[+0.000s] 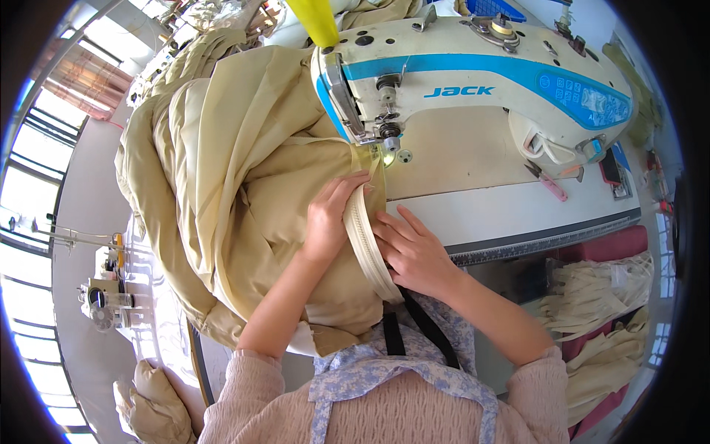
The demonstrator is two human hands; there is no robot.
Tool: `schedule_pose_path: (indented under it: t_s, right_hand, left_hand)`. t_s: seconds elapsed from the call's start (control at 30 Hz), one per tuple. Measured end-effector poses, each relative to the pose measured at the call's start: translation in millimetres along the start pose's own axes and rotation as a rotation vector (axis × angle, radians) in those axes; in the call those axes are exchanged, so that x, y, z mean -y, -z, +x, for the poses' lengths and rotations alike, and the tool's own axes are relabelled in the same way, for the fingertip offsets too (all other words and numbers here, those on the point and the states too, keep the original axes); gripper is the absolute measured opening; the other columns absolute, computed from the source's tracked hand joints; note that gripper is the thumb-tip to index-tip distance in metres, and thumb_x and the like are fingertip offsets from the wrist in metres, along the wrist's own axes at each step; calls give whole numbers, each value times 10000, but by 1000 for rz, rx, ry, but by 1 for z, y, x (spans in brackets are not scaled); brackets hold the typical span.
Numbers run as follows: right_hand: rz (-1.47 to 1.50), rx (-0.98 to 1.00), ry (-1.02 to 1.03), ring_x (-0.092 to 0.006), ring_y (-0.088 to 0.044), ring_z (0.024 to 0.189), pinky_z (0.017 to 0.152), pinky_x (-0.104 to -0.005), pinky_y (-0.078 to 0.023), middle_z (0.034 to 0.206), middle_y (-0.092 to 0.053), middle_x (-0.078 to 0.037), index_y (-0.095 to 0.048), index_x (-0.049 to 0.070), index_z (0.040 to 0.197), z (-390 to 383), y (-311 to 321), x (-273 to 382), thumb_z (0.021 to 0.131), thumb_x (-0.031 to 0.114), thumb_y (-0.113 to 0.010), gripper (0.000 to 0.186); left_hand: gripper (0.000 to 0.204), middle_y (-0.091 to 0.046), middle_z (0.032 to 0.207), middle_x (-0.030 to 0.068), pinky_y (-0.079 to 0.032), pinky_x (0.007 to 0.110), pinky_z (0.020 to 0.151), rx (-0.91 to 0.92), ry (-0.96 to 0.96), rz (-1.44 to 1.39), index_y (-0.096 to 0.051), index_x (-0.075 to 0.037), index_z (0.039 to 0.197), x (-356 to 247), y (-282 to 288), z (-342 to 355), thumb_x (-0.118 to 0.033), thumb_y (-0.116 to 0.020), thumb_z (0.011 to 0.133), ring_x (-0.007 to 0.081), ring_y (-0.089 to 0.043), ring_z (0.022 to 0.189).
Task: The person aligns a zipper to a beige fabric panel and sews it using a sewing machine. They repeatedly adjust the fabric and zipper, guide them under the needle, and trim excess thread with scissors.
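Observation:
A cream zipper (364, 248) curves down along the edge of a beige padded garment (274, 214), whose seam runs up under the needle area of a sewing machine (458, 81). My left hand (329, 214) lies on the cloth left of the zipper, its fingertips closed at the zipper's upper end, close below the presser foot (376, 152). On the zipper's right side is my right hand (414, 248), palm down with fingers apart. Some of its fingertips touch the zipper's edge; its thumb is hidden.
Pink-handled snips (551, 185) and a dark phone-like object (610, 169) lie at the right of the machine bed. A ruler strip (547, 237) follows the table's front edge. Bundled cream strips (595, 292) hang at the right. Bulky cloth covers the left side.

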State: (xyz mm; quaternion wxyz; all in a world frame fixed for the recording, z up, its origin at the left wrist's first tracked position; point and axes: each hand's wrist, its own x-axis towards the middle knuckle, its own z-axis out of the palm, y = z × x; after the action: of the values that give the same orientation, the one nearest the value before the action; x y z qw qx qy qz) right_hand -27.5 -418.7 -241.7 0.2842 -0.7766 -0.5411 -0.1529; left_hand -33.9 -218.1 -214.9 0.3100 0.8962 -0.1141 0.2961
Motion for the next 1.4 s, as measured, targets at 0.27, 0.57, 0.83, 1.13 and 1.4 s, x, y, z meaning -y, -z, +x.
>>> schedule_pose_path:
  t_s: [0.27, 0.57, 0.83, 1.13, 1.4]
  right_hand:
    - [-44, -67, 163, -268, -635, 1035, 1056, -436, -473, 953, -650, -110, -698, 5, 872, 21, -6, -27, 736, 93, -655, 168]
    - [123, -73, 107, -232, -657, 956, 989, -400, -508, 960, -685, -87, -693, 11, 848, 3, 2, -25, 737, 91, -636, 149]
    - [120, -58, 78, -213, -664, 921, 944, -383, -509, 935, -690, -62, -694, 18, 897, 9, 6, -25, 747, 99, -646, 177]
    - [106, -9, 18, -202, -660, 908, 939, -382, -505, 977, -695, -60, -698, 38, 893, 23, 5, -35, 761, 75, -650, 146]
    - [405, -87, -361, -258, -661, 847, 780, -402, -545, 956, -679, -107, -674, -11, 1050, 30, 21, -32, 839, 186, -708, 291]
  left_hand:
    - [136, -746, 1084, 125, -546, 357, 849, 94, -24, 13, -667, -6, 1031, 3, 3, 16, -20, -655, 897, 276, -706, 890]
    - [203, -673, 846, 79, -508, 368, 783, 267, -339, 167, -644, -73, 934, 20, -3, 31, -99, -737, 755, 265, -669, 802]
    - [155, -724, 940, 89, -548, 403, 749, 204, -386, 81, -655, -65, 970, 35, -10, 31, -128, -715, 842, 306, -706, 865]
    - [200, -700, 902, 95, -559, 382, 704, 175, -395, 123, -635, -52, 933, 53, -15, 39, -139, -750, 794, 280, -685, 807]
    - [271, -681, 974, 80, -532, 414, 863, 221, -242, 61, -678, -70, 1006, 41, 0, 30, -121, -785, 762, 305, -651, 969]
